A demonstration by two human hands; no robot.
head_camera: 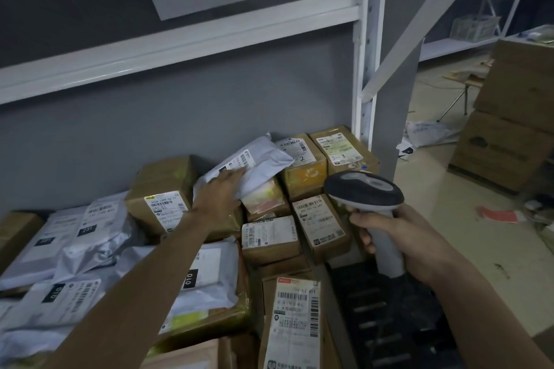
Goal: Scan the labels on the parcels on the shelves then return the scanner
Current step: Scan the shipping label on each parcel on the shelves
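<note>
Fingers of the right hand [398, 237] curl round the scanner [367, 198] at right of centre. Left hand [223, 192] lies flat, fingers straight, on a white mailer [263, 165] mid-frame.

Matt brown cardboard boxes [162, 183] with white paper labels [292, 323]; crinkled, faintly glossy grey plastic mailers [99, 246]; smooth grey-and-black plastic scanner [364, 192]; white painted metal shelf frame [364, 54].

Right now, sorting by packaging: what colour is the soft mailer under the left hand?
White plastic mailer, head view.
</note>
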